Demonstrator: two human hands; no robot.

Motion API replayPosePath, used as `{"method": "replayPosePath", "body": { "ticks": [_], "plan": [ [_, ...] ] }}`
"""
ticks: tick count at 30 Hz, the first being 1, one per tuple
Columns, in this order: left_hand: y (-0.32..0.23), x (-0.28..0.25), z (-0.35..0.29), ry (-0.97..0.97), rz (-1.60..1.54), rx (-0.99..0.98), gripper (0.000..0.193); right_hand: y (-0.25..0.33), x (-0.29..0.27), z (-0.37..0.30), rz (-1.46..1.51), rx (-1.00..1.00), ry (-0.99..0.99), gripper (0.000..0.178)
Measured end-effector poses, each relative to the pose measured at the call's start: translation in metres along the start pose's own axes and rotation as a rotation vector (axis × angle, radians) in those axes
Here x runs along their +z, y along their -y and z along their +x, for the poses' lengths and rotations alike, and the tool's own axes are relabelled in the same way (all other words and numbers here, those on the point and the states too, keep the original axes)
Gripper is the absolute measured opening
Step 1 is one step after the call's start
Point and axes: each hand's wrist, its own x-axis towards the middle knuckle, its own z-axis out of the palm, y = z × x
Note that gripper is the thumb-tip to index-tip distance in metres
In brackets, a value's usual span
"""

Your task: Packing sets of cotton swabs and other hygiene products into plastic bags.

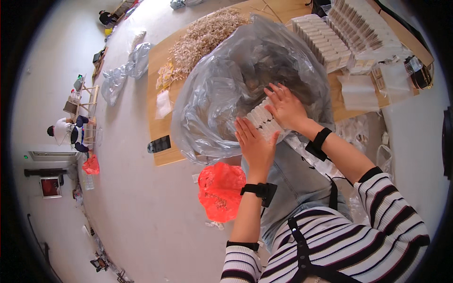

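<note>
1. At the near side of the large grey translucent plastic bag sits a short row of white, slim packets.
2. The left hand and right hand are open, fingers extended, flanking the row's 2 ends, probably keeping it aligned.
3. Beyond the bag: leftward, a loose pile of thin pale pieces; rightward, stacked white bundles. The bag's crumpled film stands between.

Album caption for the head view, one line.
Left hand and right hand flank a row of white pieces at a large grey plastic bag.
</note>
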Motion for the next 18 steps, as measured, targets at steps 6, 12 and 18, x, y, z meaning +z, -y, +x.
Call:
{"method": "replayPosePath", "body": {
  "ticks": [6, 12, 18],
  "plan": [
    [0.05, 0.009, -0.029, -0.471, -0.833, -0.522, 0.057, -0.003, -0.002, 0.003, 0.055, 0.012, -0.006, 0.054],
    [0.038, 0.018, -0.047, -0.106, -1.487, -0.959, 0.036, -0.005, 0.004, 0.004, 0.11, -0.016, -0.067, 0.051],
    [0.062, 0.023, -0.022, -0.096, -1.61, -0.965, 0.025, -0.009, -0.005, 0.004, 0.281, 0.038, -0.047, 0.05]
  ]
}}
